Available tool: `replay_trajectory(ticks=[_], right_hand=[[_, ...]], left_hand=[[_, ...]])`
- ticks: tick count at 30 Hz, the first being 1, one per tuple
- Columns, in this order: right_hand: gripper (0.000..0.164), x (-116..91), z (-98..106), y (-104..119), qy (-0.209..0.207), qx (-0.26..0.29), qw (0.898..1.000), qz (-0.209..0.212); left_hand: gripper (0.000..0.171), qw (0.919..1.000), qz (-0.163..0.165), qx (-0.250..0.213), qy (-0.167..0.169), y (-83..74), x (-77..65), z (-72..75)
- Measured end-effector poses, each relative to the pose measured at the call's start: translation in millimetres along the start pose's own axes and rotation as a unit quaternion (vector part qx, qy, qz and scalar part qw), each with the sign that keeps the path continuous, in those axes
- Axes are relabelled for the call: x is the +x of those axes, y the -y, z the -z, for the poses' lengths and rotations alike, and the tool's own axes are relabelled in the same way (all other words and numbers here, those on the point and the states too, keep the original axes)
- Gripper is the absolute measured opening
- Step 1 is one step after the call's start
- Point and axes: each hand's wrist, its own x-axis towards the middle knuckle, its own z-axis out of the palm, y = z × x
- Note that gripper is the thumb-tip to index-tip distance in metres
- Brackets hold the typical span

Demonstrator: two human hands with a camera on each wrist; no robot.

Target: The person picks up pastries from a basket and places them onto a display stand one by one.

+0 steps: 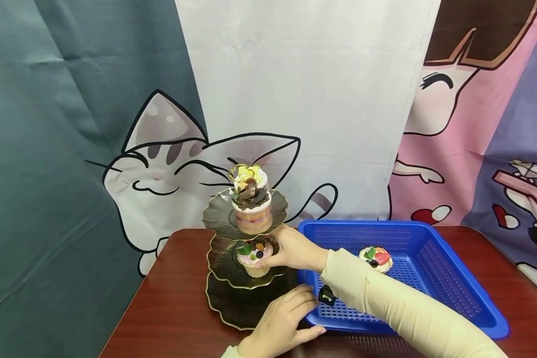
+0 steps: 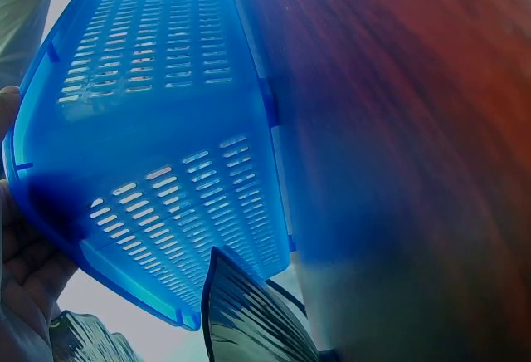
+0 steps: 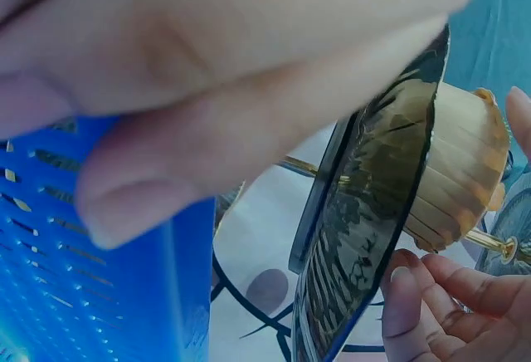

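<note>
In the head view, my right hand (image 1: pixel 291 251) reaches to the middle tier of a dark, gold-edged dessert stand (image 1: pixel 219 261). It holds a fruit-topped tart (image 1: pixel 256 271), thumb at its front. The right wrist view shows fingertips (image 3: pixel 402 295) at the tart's fluted base (image 3: pixel 456 171), close beside the scalloped plate (image 3: pixel 365 237). My left hand (image 1: pixel 286 318) lies relaxed at the near left corner of a blue plastic basket (image 1: pixel 456 293), fingers on its rim. In the left wrist view, that hand (image 2: pixel 33 279) is partly cut off beside the basket wall (image 2: pixel 158 121).
On the top tier stands a layered cake (image 1: pixel 252 219) with chocolate pieces and yellow decoration. A second fruit tart (image 1: pixel 377 259) sits inside the basket. Basket and stand share a reddish wooden table (image 1: pixel 161 298), with a cartoon-printed curtain (image 1: pixel 313 99) behind.
</note>
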Motion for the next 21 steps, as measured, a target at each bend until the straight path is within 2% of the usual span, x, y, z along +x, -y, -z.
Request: replay_trajectory(ticks=[8, 12, 21], right_hand=[[0.066, -6, 5, -3, -0.007, 0.033, 0.999, -0.001], [0.064, -9, 9, -7, -0.01, 0.047, 0.999, -0.015], [0.054, -20, 24, -10, -0.009, 0.026, 0.998, -0.061]], left_hand=[[0.035, 1.0, -0.001, -0.009, -0.002, 0.4, -0.8, -0.6], [0.035, 0.9999, -0.002, -0.01, -0.004, 0.1, -1.1, -0.5], [0.037, 1.0, -0.001, -0.006, -0.002, -0.4, -1.4, 0.1]])
